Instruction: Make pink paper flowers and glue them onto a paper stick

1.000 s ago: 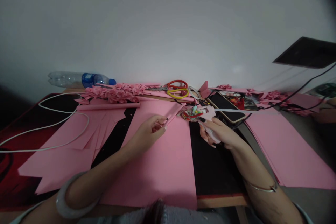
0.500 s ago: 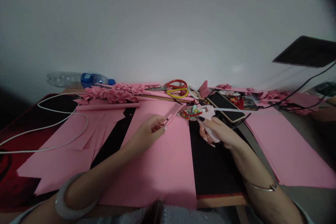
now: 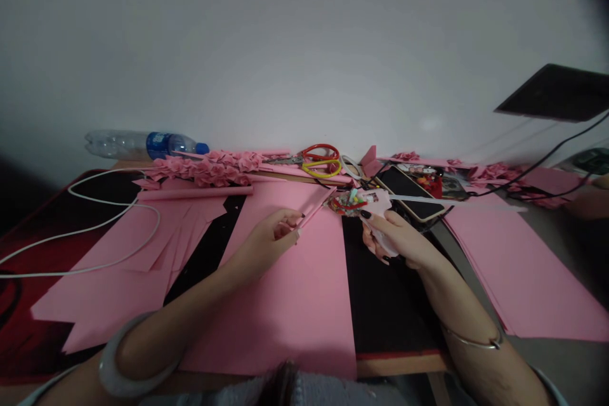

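Observation:
My left hand pinches a narrow folded or rolled pink paper piece, which slants up to the right. A large pink sheet lies beneath it. My right hand is wrapped round the handle of a pale glue gun decorated with colourful bits. The gun's front points left, close to the upper end of the paper piece; whether they touch is unclear. From its back a long translucent glue stick sticks out to the right, over a phone.
Pink paper flowers, red-and-yellow scissors and a plastic bottle lie along the wall. A white cable crosses pink sheets at left. More pink sheets are stacked at right. Another person's hand shows at far right.
The glue gun and my right hand have shifted very slightly, with the gun's front a little higher. My left hand and its paper piece are almost unchanged.

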The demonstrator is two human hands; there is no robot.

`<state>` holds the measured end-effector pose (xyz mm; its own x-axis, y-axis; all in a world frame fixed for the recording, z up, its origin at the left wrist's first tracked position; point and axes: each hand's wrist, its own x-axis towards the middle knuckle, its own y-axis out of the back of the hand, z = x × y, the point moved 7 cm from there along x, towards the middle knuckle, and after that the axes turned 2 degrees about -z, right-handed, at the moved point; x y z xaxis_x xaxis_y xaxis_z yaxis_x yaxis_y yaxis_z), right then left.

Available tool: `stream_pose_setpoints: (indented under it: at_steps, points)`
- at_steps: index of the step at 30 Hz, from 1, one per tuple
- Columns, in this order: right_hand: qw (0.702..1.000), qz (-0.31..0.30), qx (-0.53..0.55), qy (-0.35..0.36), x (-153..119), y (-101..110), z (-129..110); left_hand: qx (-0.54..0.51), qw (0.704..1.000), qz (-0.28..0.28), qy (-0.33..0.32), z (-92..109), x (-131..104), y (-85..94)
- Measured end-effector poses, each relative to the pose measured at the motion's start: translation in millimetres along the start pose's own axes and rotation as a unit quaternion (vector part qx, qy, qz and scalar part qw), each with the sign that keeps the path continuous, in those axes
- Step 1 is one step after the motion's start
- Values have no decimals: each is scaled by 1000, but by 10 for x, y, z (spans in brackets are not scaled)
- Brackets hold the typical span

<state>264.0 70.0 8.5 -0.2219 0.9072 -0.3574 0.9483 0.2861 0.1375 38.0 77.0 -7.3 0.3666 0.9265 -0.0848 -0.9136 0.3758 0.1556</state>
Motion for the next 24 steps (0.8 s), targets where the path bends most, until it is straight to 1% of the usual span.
stream_pose_setpoints:
  at_steps: [6, 10, 17, 24]
  points:
    - [1000, 22, 0, 16, 5, 58, -5, -5, 1000, 0, -5, -3, 8, 6]
    - [1000, 24, 2, 18, -5, 80, -19, -4, 1000, -2, -7, 7, 11, 6]
    - [1000, -24, 9, 10, -52, -21, -40, -6, 1000, 4, -12, 5, 12, 17]
    - [999, -33, -2, 10, -28, -71, -16, -1, 1000, -1, -7, 49, -3, 0]
